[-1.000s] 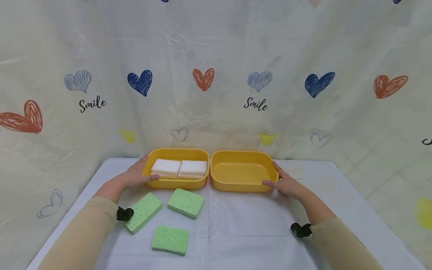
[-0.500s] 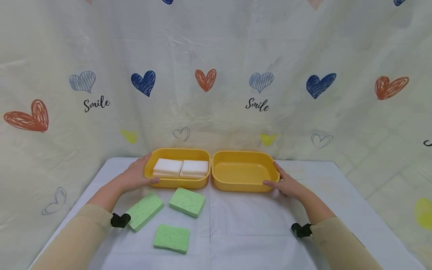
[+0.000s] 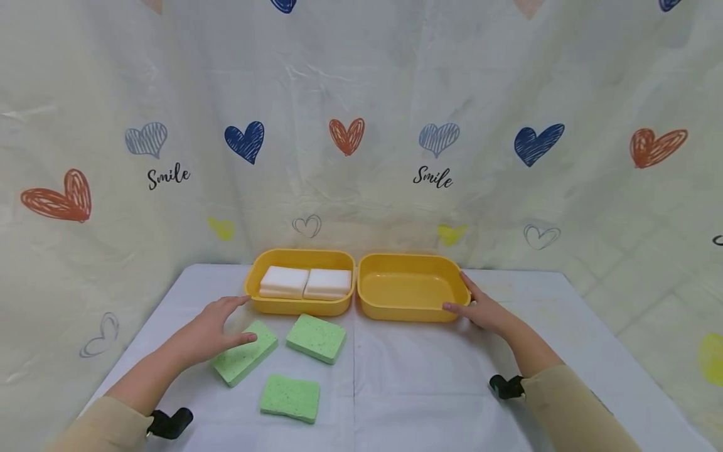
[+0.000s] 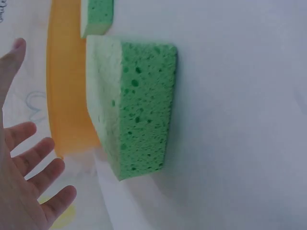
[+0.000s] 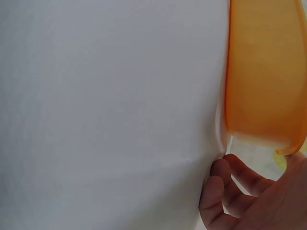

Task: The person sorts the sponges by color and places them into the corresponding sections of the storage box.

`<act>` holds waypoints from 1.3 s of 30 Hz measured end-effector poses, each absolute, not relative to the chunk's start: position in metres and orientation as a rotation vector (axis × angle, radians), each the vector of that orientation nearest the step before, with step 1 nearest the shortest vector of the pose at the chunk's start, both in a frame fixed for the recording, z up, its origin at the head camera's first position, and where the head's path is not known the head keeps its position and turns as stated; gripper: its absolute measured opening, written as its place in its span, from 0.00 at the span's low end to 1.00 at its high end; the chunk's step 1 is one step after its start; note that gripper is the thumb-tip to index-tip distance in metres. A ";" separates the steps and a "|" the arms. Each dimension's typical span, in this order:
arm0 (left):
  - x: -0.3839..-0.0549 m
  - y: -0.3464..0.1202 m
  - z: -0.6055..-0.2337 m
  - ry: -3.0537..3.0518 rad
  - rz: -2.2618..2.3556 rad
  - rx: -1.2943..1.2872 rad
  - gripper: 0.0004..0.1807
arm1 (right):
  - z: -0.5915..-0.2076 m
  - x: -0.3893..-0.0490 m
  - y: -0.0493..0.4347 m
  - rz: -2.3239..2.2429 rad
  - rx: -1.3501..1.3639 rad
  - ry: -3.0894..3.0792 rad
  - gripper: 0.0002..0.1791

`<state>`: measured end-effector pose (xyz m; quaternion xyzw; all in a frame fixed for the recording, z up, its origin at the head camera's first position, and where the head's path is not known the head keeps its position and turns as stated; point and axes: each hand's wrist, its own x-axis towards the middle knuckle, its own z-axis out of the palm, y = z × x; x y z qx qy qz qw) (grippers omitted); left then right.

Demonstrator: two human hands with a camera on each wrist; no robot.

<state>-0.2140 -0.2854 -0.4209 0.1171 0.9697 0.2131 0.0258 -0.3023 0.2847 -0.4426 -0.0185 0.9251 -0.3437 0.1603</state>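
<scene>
My left hand point(image 3: 199, 334) hovers with spread fingers over a green sponge point(image 3: 243, 356), its index fingertip near the corner of the left yellow plastic container point(image 3: 305, 306). In the left wrist view the hand point(image 4: 36, 177) holds nothing, apart from the sponge point(image 4: 144, 110). Two white sponge-like blocks point(image 3: 305, 284) lie side by side in that container. On the right, my right hand point(image 3: 482, 307) grips the end of a second yellow container point(image 3: 407, 312), thumb at its front and fingers at its side. The right wrist view shows several curled fingers point(image 5: 240, 191) low beside this container point(image 5: 266, 72).
Two more green sponges, a back one point(image 3: 316, 339) and a front one point(image 3: 290, 398), lie on the white cloth-covered table point(image 3: 429, 389). Behind the containers hangs a pale curtain point(image 3: 384, 81) printed with hearts. The two containers stand almost touching.
My left hand has let go of the left container and drawn back toward the near-left sponge. The right hand keeps its place on the right container. The camera view has shifted slightly.
</scene>
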 end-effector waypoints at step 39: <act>-0.155 -0.302 -0.456 3.240 0.432 0.371 0.40 | -0.441 -0.298 0.280 -0.957 -0.033 2.677 0.66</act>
